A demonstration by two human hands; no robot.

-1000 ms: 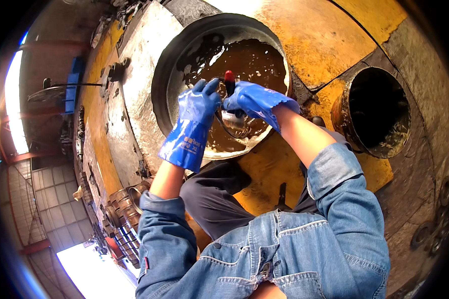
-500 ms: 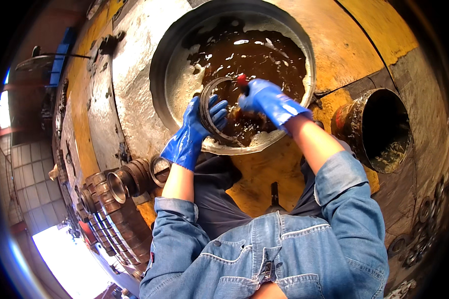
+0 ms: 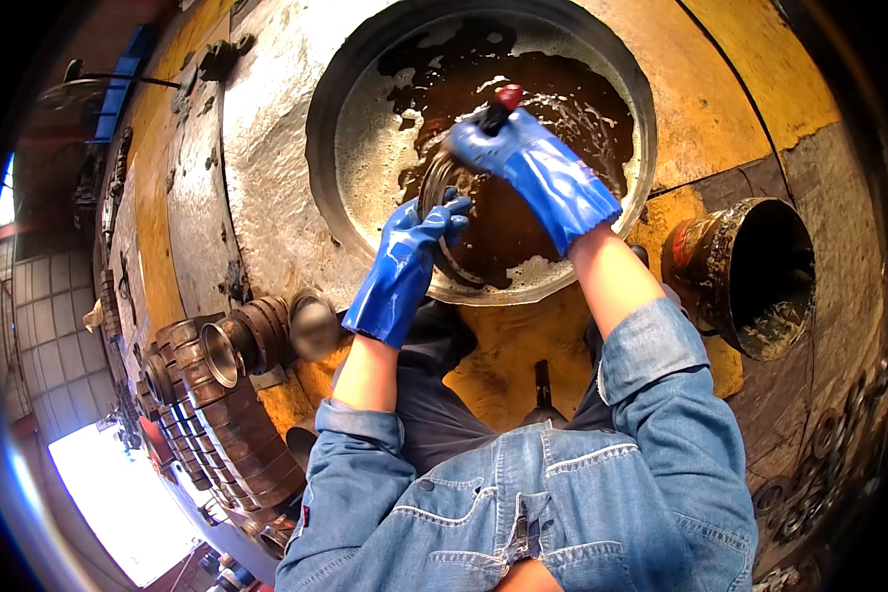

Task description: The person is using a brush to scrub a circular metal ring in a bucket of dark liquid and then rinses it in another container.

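Both my hands wear long blue rubber gloves over a wide metal basin, which contains dark brown liquid with pale foam round its edge. My left hand grips the near-left side of a metal ring, tilted up at the liquid's surface. Closed round a tool with a black handle and a red end, my right hand is by the ring's upper edge. The tool's working end is hidden by the glove and blurred, so its kind does not show.
An open, grimy metal cylinder lies on its side at the right. Stacked metal rings stand at the lower left, close to my left forearm. Small round parts lie at the right edge. Worn yellow and grey plates cover the floor.
My right hand has moved up and left, to the ring's upper edge, with the tool still in it. The ring now appears more edge-on in my left hand. The whole view has shifted slightly.
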